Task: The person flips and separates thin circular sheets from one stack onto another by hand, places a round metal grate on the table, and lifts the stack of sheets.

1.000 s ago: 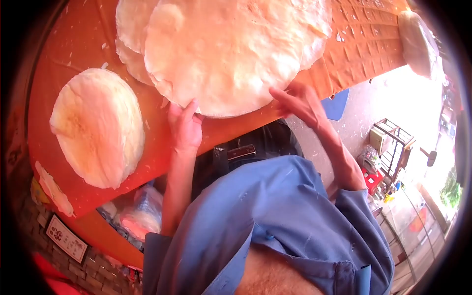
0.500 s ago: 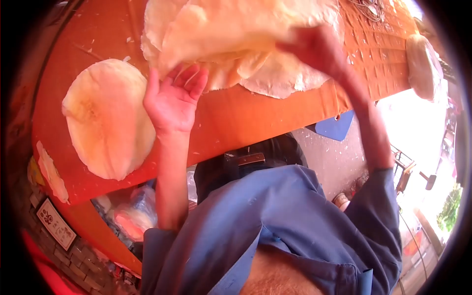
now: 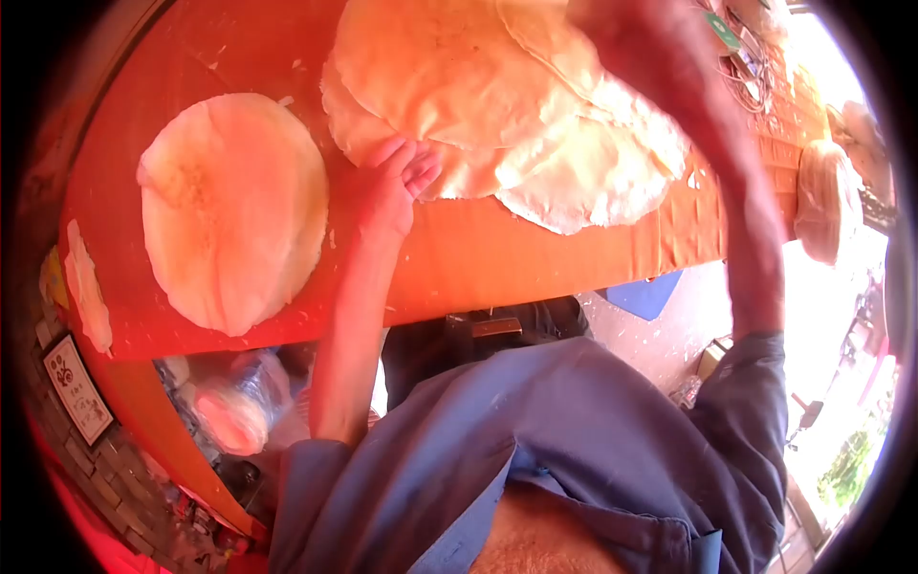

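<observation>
Broad, thin, pale sheets [image 3: 449, 81] overlap in a loose layered pile on the far middle part of the table [image 3: 459, 258], their ragged near edges lying short of its front edge. The left hand [image 3: 402, 180] is at the near left edge of the pile, its fingers apart and slightly bent, clamped on nothing; whether the fingertips touch the lowest sheet cannot be told. The right hand [image 3: 626, 29] reaches over the far right part of the pile, blurred and cut by the upper border, so its grip cannot be told. To the left of the pile, well apart from it, lies a rounded pale stack [image 3: 232, 215], and beyond that a narrow pale strip [image 3: 86, 287] near the table's left end. Cables [image 3: 753, 81] lie at the far right, and a whitish bundle [image 3: 828, 203] rests by the right end. Below the front edge are a blue panel [image 3: 645, 297], plastic bags [image 3: 239, 411] and, lower left, a framed sign [image 3: 76, 390].
</observation>
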A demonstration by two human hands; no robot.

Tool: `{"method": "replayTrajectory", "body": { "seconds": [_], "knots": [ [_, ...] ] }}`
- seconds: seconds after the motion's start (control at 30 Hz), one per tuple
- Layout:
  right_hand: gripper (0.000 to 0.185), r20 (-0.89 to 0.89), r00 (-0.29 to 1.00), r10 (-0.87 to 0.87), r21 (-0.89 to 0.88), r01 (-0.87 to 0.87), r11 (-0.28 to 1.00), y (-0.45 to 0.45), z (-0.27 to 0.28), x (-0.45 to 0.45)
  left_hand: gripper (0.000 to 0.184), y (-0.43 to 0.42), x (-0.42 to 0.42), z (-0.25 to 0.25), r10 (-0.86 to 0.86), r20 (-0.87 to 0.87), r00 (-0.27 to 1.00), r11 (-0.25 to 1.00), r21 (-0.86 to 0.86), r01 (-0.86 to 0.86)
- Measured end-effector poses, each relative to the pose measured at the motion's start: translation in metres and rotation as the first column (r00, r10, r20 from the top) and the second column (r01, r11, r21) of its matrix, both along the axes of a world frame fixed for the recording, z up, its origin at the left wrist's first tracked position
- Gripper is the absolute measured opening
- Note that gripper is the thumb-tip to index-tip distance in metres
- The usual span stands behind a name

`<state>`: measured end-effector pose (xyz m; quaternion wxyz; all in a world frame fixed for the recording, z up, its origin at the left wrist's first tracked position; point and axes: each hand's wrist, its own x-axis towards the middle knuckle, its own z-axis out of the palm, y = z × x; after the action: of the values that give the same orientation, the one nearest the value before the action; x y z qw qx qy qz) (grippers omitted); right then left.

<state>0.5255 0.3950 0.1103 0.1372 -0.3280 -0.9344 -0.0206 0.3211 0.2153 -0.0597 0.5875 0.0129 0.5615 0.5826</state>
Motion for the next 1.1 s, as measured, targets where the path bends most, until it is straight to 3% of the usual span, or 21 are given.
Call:
{"method": "replayTrajectory", "body": {
  "seconds": [0.03, 0.1, 0.23, 0.27, 0.3, 0.37, 0.4, 0.43, 0.47, 0.5, 0.57, 0.6, 0.63, 0.67, 0.73, 0.83, 0.93, 1.1],
  "knots": [
    [0.010, 0.121, 0.990, 0.077, 0.116, -0.091, 0.989, 0.013, -0.058, 0.007, 0.017, 0.005, -0.002, -0.004, -0.005, 0.042, 0.999, 1.000, 0.006, 0.005],
    [0.007, 0.002, 0.999, -0.036, -0.322, 0.035, 0.946, 0.016, -0.125, 0.019, 0.016, 0.012, -0.003, -0.012, 0.001, 0.125, 0.992, 0.999, 0.042, -0.006],
    [0.013, -0.155, 0.978, -0.140, -0.470, 0.052, 0.881, 0.022, -0.114, 0.037, 0.016, 0.018, 0.003, -0.019, -0.004, 0.241, 0.970, 0.996, 0.086, -0.017],
    [0.014, -0.140, 0.982, -0.129, -0.411, 0.061, 0.910, 0.032, -0.097, 0.040, 0.016, 0.021, 0.005, -0.021, -0.014, 0.277, 0.961, 0.994, 0.104, -0.016],
    [0.023, -0.128, 0.989, -0.080, -0.237, 0.047, 0.970, 0.056, -0.096, 0.050, 0.016, 0.027, 0.009, -0.021, -0.025, 0.274, 0.961, 0.997, 0.079, 0.004],
    [0.014, -0.119, 0.966, -0.230, -0.187, 0.206, 0.961, 0.097, -0.039, 0.046, 0.016, 0.029, 0.017, -0.016, -0.049, 0.268, 0.962, 0.999, 0.008, 0.049],
    [0.021, -0.177, 0.946, -0.272, -0.115, 0.254, 0.960, 0.117, -0.014, 0.049, 0.015, 0.031, 0.018, -0.018, -0.078, 0.233, 0.969, 0.996, -0.028, 0.087],
    [0.021, -0.180, 0.968, -0.174, 0.120, 0.197, 0.973, 0.114, 0.019, 0.045, 0.014, 0.036, 0.017, -0.023, -0.106, 0.195, 0.975, 0.991, -0.058, 0.119],
    [0.020, -0.190, 0.981, -0.038, 0.408, 0.115, 0.906, 0.100, 0.043, 0.039, 0.014, 0.040, 0.016, -0.025, -0.131, 0.158, 0.979, 0.985, -0.089, 0.146],
    [0.017, -0.311, 0.951, -0.004, 0.374, 0.126, 0.919, 0.101, 0.055, 0.039, 0.013, 0.043, 0.018, -0.022, -0.121, 0.149, 0.981, 0.990, -0.048, 0.129],
    [0.015, -0.264, 0.961, -0.083, 0.280, 0.158, 0.947, 0.088, 0.053, 0.045, 0.013, 0.047, 0.021, -0.006, -0.100, 0.136, 0.986, 0.995, 0.037, 0.096],
    [0.013, -0.213, 0.970, -0.119, 0.238, 0.169, 0.956, 0.082, 0.049, 0.047, 0.015, 0.049, 0.020, -0.002, -0.107, 0.158, 0.982, 0.983, 0.164, 0.081],
    [0.011, -0.111, 0.983, -0.147, 0.196, 0.166, 0.966, 0.072, 0.030, 0.053, 0.015, 0.052, 0.022, 0.005, -0.099, 0.154, 0.983, 0.981, 0.181, 0.070],
    [0.007, -0.084, 0.996, -0.020, 0.216, 0.038, 0.976, 0.077, -0.007, 0.067, 0.015, 0.055, 0.024, 0.014, -0.088, 0.150, 0.985, 0.979, 0.197, 0.058],
    [0.006, 0.120, 0.992, -0.032, 0.052, 0.026, 0.998, 0.092, -0.096, 0.096, 0.015, 0.060, 0.027, 0.025, -0.084, 0.160, 0.984, 0.979, 0.196, 0.052],
    [0.011, -0.012, 0.985, -0.170, -0.189, 0.165, 0.968, 0.065, -0.169, 0.115, 0.014, 0.058, 0.022, 0.017, -0.060, 0.266, 0.962, 0.989, 0.147, 0.021],
    [0.011, -0.102, 0.975, -0.197, -0.151, 0.181, 0.972, 0.044, -0.178, 0.115, 0.012, 0.057, 0.019, 0.017, -0.043, 0.295, 0.955, 0.995, 0.104, 0.013],
    [0.031, -0.150, 0.971, -0.185, -0.117, 0.169, 0.979, 0.018, -0.171, 0.114, 0.011, 0.077, 0.021, 0.042, -0.044, 0.350, 0.936, 0.985, 0.173, -0.019]
  ]
}}
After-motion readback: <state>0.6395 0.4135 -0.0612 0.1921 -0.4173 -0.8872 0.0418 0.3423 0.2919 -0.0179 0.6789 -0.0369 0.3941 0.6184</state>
